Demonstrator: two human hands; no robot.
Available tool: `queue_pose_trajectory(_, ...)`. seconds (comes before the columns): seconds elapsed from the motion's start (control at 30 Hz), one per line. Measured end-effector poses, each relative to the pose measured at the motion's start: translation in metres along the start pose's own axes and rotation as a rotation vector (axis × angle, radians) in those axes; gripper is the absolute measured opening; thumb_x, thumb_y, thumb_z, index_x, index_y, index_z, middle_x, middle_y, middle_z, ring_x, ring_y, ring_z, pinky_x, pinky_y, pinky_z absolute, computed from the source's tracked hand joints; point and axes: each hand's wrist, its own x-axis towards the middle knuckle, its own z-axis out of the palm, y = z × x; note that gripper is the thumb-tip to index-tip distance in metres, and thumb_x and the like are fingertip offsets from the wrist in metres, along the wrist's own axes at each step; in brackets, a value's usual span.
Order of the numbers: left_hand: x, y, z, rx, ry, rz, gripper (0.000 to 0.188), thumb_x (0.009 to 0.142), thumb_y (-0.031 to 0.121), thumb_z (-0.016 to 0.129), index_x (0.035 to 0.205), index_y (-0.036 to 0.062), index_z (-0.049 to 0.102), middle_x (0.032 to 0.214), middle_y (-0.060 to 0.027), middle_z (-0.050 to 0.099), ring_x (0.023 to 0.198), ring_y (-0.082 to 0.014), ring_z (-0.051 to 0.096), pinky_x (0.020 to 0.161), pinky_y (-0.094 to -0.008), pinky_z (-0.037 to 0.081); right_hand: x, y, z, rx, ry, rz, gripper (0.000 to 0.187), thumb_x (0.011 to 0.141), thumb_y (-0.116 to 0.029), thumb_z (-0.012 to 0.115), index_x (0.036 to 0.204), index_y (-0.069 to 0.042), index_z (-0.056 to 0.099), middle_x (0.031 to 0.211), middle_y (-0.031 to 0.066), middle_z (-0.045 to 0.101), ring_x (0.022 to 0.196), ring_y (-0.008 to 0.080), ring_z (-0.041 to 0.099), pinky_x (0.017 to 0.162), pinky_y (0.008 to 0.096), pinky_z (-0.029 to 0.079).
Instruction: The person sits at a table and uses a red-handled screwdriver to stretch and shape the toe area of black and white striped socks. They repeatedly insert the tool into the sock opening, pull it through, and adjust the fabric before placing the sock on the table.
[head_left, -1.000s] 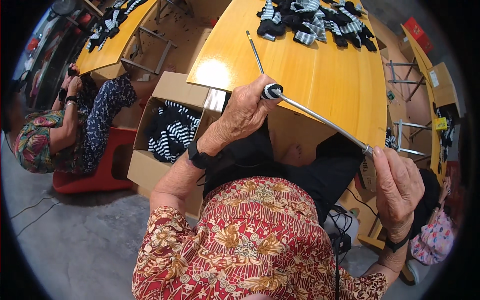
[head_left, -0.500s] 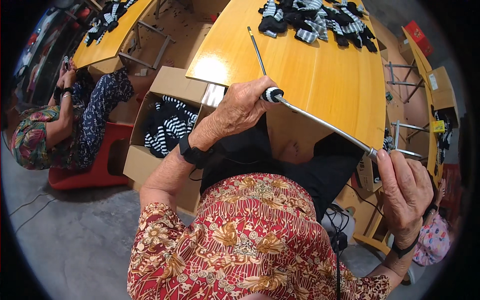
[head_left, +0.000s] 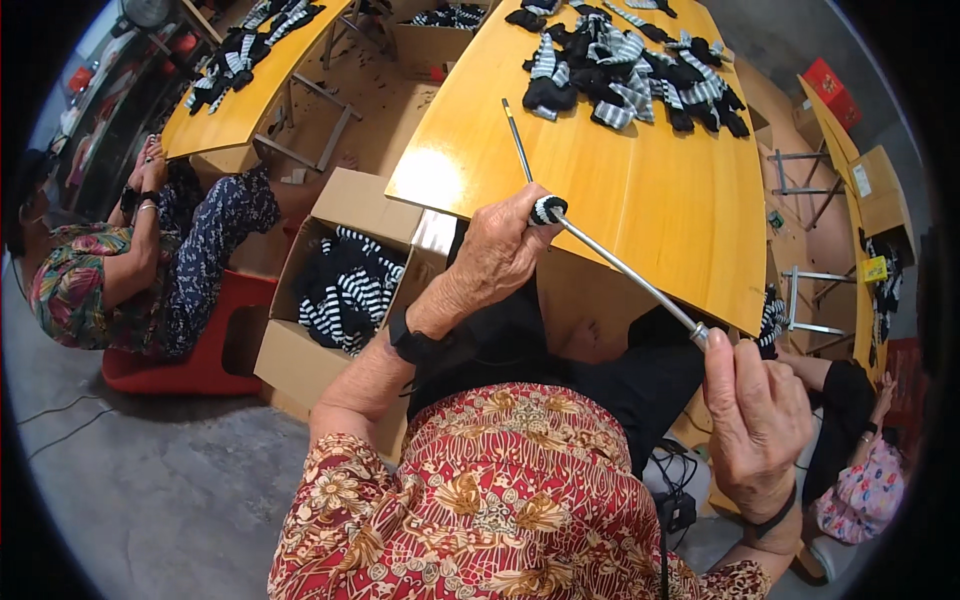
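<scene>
In front of my lap, my left hand (head_left: 503,247) is closed round a bunched black-and-white knit piece (head_left: 547,210), perhaps a sock; its full shape is hidden in the fist. A thin silver metal rod (head_left: 628,274) runs from this knit bundle toward the lower right. The fingers of my right hand (head_left: 757,420) are wrapped round the rod's near end, covering most of it. Beyond my left fist a thin dark stick (head_left: 517,140) with a yellow band points away over the table. Whether it joins the rod inside the fist is hidden.
A yellow wooden table (head_left: 440,190) carries a heap of black and grey-striped knit pieces (head_left: 620,75). At my left stands an open cardboard box (head_left: 290,345) of striped knits. One person (head_left: 100,280) sits at far left, another (head_left: 860,490) at far right. Cables (head_left: 672,490) hang beside my right hip.
My right hand has come left and nearer my body, swinging the rod to a steeper slant. My left hand keeps its hold on the knit piece. The whole view has shifted slightly.
</scene>
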Motion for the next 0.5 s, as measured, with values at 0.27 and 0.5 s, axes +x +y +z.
queue_pose_trajectory(0.27, -0.001, 0.002, -0.012, -0.168, -0.053, 0.076, 0.021, 0.096, 0.019, 0.053, 0.106, 0.0011, 0.058, 0.075, -0.0048, 0.054, 0.066, -0.0166, 0.053, 0.062, -0.0279, 0.043, -0.007, 0.008, -0.002, 0.058, -0.006, 0.018, 0.037, 0.074, 0.0, 0.071, 0.11, 0.001, 0.067, 0.093, 0.01, 0.059, 0.066, 0.0178, 0.051, 0.053, 0.0274, 0.039)
queue_pose_trajectory(0.5, -0.008, 0.012, -0.009, -0.235, -0.019, -0.078, 0.031, 0.101, 0.029, 0.048, 0.104, 0.0005, 0.059, 0.075, -0.0008, 0.051, 0.065, -0.0088, 0.045, 0.059, -0.023, 0.038, -0.002, 0.008, -0.008, -0.003, 0.009, -0.02, 0.036, 0.073, 0.001, 0.072, 0.109, 0.002, 0.067, 0.092, 0.0103, 0.059, 0.065, 0.0174, 0.051, 0.052, 0.0269, 0.04)
